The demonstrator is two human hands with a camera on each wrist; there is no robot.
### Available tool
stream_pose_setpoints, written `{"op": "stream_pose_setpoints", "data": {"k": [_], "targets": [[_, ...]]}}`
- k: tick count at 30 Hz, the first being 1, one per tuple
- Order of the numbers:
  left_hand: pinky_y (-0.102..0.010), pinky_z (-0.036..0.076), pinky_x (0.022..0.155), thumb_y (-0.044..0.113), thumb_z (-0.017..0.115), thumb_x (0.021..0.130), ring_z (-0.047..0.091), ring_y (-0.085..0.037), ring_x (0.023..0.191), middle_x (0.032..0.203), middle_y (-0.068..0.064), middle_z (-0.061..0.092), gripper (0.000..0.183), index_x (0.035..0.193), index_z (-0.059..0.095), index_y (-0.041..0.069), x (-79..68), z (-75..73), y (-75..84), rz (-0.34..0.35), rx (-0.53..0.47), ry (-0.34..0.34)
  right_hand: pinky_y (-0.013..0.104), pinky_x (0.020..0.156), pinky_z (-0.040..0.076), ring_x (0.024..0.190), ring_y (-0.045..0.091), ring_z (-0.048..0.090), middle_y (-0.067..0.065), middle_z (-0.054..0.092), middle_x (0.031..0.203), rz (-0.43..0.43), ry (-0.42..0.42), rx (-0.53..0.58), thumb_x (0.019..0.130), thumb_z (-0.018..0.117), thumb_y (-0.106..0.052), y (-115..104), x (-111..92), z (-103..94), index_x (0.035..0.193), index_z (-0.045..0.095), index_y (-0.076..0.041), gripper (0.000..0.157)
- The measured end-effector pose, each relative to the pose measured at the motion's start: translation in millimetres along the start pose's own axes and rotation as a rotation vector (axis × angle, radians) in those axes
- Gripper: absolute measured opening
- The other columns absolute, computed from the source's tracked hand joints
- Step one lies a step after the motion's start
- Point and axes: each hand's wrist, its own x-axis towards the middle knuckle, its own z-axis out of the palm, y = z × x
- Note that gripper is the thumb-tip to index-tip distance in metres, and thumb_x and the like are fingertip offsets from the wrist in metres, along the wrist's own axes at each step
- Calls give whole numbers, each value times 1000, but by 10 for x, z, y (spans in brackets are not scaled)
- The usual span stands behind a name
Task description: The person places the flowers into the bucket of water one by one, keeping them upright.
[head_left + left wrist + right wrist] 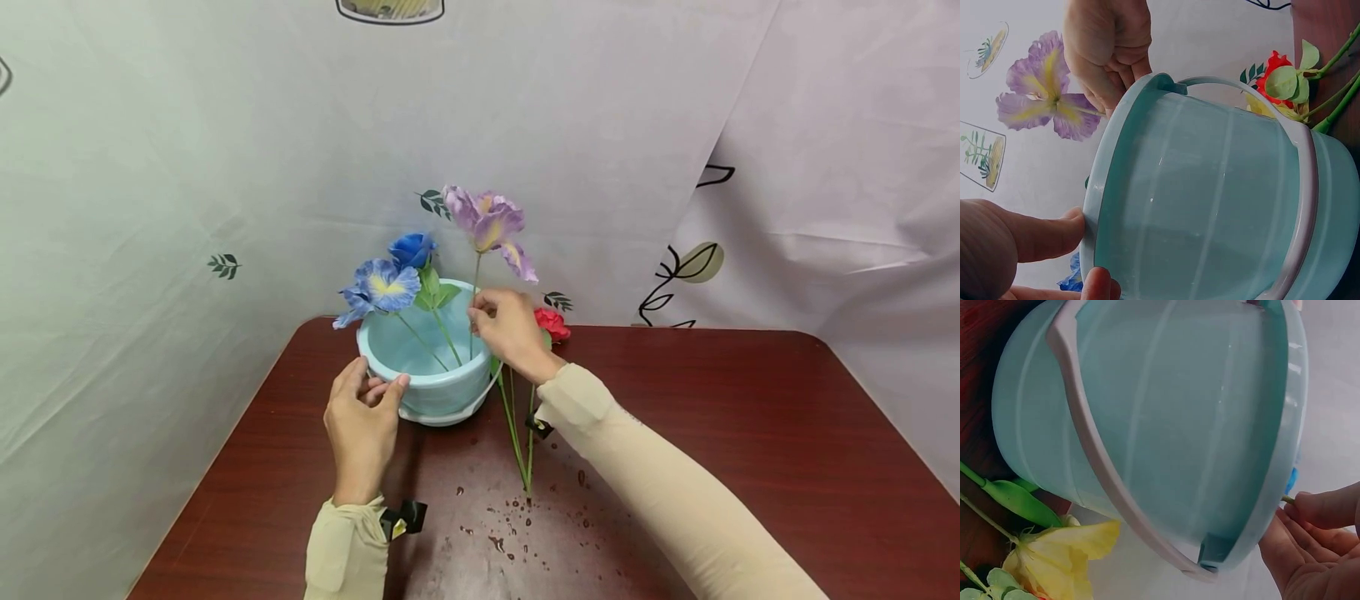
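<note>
A light blue bucket (442,396) stands on the table. My left hand (366,425) holds its near-left rim, thumb and fingers against the edge. Over the bucket's right side, my right hand (510,329) pinches the thin stem of a purple iris (491,221). That flower stands upright above the rim, its lower stem inside the bucket. A blue iris (382,287) leans left in the bucket, beside a blue rose (412,249) with green leaves. In the right wrist view, the pinched stem (1288,499) shows at the fingertips; most of it is hidden behind the bucket wall.
Right of the bucket lie a red flower (552,323) and a yellow flower (1060,556), their green stems (517,442) pointing toward me. Water drops (498,543) dot the dark red table (712,433). A pale bucket handle (1094,444) hangs down. A printed cloth (600,125) hangs behind.
</note>
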Motion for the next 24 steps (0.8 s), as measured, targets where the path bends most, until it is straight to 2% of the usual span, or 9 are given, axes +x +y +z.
{"op": "stream_pose_setpoints", "data": {"k": [9,18,24], "targets": [[-1,47,73,7,77,81,64,-22,94,134,-15,52,58,132,53,-7,-1,0,5,6,-3,1,25,57,49,64,15,60,5,66,70,-57,22,-60,90,61,-3,30,-4,29,78,69,-4,14],[-1,47,73,7,78,81,65,-22,93,133,-15,53,58,132,53,-8,1,4,2,14,4,4,24,58,53,68,14,65,8,69,77,-40,-3,-71,92,61,-3,44,3,68,80,69,-5,15],[-1,47,73,7,78,81,65,-22,93,132,-16,53,58,132,53,-8,-6,5,1,16,2,5,23,53,45,60,13,56,5,66,70,-87,3,-134,92,61,-3,58,8,88,78,70,-6,17]]}}
